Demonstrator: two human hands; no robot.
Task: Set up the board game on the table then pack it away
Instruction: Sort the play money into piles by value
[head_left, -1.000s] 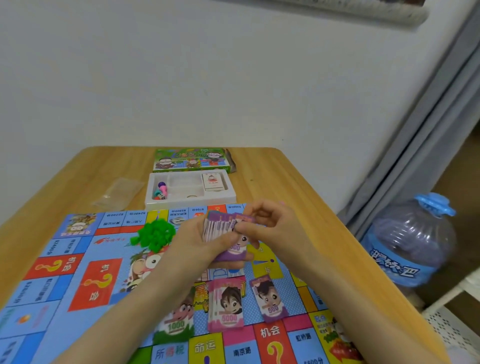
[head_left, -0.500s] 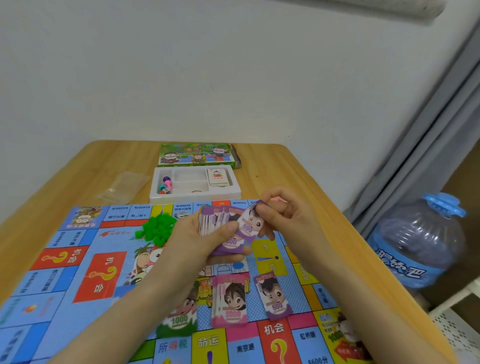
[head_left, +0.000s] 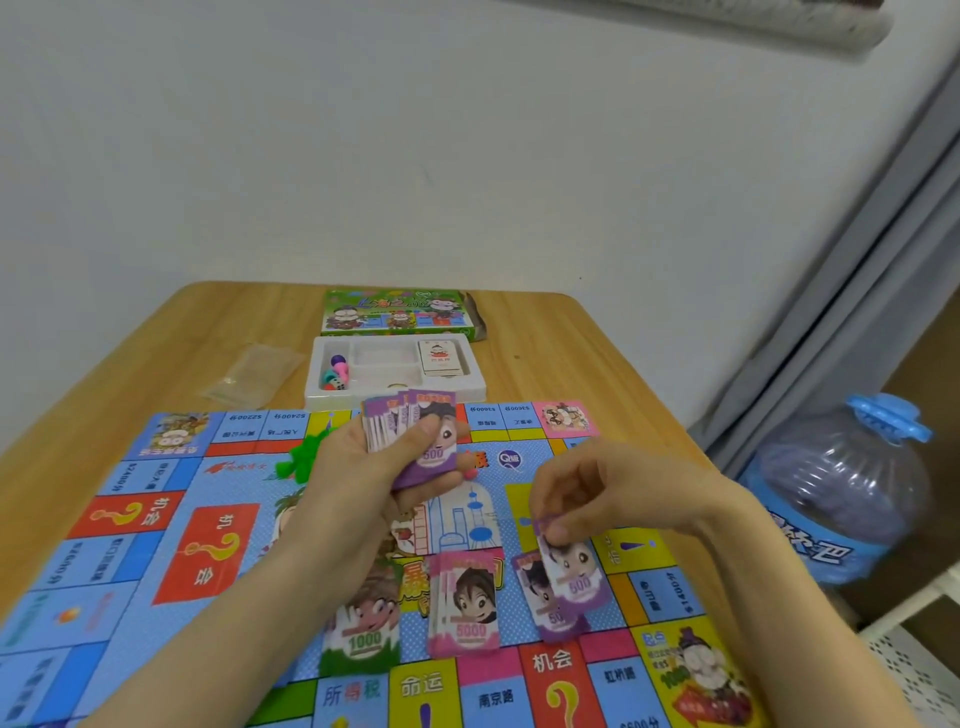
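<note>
A: Head view. What has the left hand (head_left: 363, 462) got?

B: A fanned stack of purple notes (head_left: 415, 436), thin glossy paper printed "500" with a cartoon face. The fingers curl under it and the thumb presses flat across the top, so the hand is closed round the stack.

A: And the right hand (head_left: 613, 493)?

B: Lower and to the right of the left one. Thumb and forefinger pinch the top edge of a single purple note (head_left: 571, 571), and the other fingers are loosely bent. The note hangs tilted over a purple pile (head_left: 550, 608) just below that hand; whether its lower edge touches the pile I cannot tell, since the overlap is blurred.

A: What lies between the hands?

B: Below them, on the board (head_left: 156, 545), a flat, shiny sheet of coloured squares. There is a pink pile (head_left: 467, 603) marked "5000" just left of the purple pile, and a green pile (head_left: 363, 623) marked "1000" under the left wrist. Both are neat rectangles.

A: Beyond the hands?

B: A heap of small green plastic pieces (head_left: 301, 457) just left of the left hand. Past the stack sits a white moulded tray (head_left: 467, 389) holding a card deck (head_left: 440, 356) and a few round tokens (head_left: 335, 371). Behind it is the green cardboard box (head_left: 397, 314), and to the left a crinkled clear bag (head_left: 254, 374). All rest on a wooden table (head_left: 545, 353) with rounded corners.
</note>
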